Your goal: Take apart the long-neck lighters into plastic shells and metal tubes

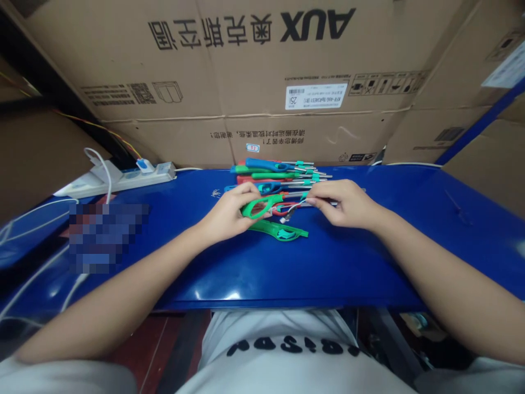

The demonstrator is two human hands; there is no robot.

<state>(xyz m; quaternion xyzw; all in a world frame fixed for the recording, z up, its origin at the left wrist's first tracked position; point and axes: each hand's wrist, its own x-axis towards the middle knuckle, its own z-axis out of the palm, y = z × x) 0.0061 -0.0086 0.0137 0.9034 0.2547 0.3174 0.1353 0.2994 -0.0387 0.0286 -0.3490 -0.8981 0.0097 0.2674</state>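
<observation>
My left hand [229, 213] is closed round the green plastic handle of a long-nosed lighter [262, 206] just above the blue table [287, 262]. My right hand [342, 202] pinches the metal nozzle end of the same lighter. A separate green handle piece [279, 230] lies flat on the table right below my hands. Behind them sits a pile of several lighters [279, 171] in blue, green and red with teal collars and metal tips.
A white power strip [123, 178] with a plugged white cable lies at the back left. Large cardboard boxes [254, 76] wall off the back of the table. A blurred patch [104, 235] covers something at the left.
</observation>
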